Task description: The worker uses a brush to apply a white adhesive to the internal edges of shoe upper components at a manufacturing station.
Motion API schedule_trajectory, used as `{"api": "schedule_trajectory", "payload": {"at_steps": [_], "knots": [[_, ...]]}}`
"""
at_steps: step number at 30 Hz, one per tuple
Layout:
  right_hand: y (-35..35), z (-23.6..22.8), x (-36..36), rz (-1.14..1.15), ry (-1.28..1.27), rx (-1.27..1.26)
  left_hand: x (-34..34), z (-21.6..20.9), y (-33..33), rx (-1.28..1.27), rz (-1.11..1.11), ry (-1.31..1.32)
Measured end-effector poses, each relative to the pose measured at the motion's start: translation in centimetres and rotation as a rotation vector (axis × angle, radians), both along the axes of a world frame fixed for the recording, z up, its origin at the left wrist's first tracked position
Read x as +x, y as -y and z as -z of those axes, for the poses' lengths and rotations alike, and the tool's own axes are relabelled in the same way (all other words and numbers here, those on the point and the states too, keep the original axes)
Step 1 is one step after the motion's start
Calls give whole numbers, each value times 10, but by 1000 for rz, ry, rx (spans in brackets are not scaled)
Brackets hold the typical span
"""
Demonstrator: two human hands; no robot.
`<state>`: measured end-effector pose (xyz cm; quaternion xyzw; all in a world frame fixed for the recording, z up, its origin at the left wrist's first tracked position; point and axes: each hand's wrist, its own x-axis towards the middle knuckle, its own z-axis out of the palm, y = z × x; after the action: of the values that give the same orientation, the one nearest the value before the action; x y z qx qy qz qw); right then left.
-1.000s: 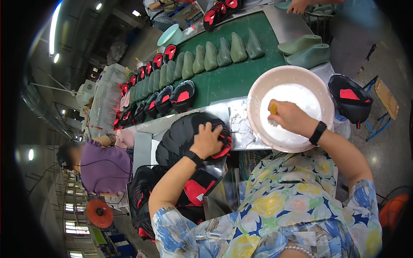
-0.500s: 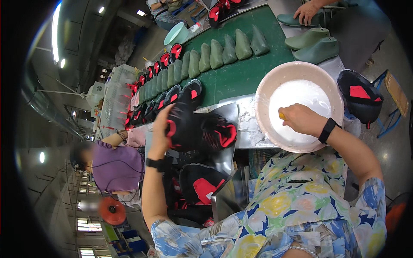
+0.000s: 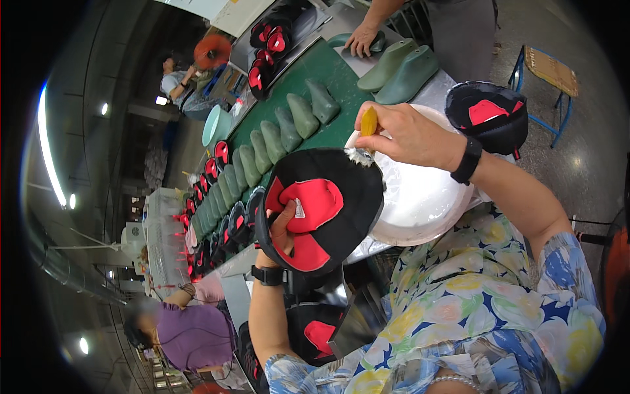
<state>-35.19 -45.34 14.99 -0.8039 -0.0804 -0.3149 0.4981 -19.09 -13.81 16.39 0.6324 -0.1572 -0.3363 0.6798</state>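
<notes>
My left hand is closed on a black shoe upper with red lining, its fingers reaching inside the opening. The upper is held up with its underside edge turned toward my right side. A brush with a yellow handle is pinched in my right hand. Its white-coated bristles meet the upper's far edge, touching it or very close. Behind and below the upper, a pale basin holds white liquid; the upper hides part of its left side.
Green shoe lasts stand in a row along the green table, beside black-and-red uppers. Two larger lasts and another upper lie beyond the basin. A co-worker's hand rests on a last. A stool stands at right.
My right hand has lifted the brush out of the basin to the upper's edge. My left hand has brought the upper rightward, toward the basin, with its lining showing. The view has shifted.
</notes>
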Motion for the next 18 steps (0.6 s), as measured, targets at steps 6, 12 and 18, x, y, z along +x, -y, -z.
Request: {"api": "schedule_trajectory", "payload": {"at_steps": [6,12,18], "knots": [[-5,12,-15,302,-160,168,-29,25,42,-185,-136,147],[-31,27,-20,298,-281,393,-21,49,43,93,-389,661],[-50,32,-32,140,-368,636,-27,44,57,-132,-362,1196]]}}
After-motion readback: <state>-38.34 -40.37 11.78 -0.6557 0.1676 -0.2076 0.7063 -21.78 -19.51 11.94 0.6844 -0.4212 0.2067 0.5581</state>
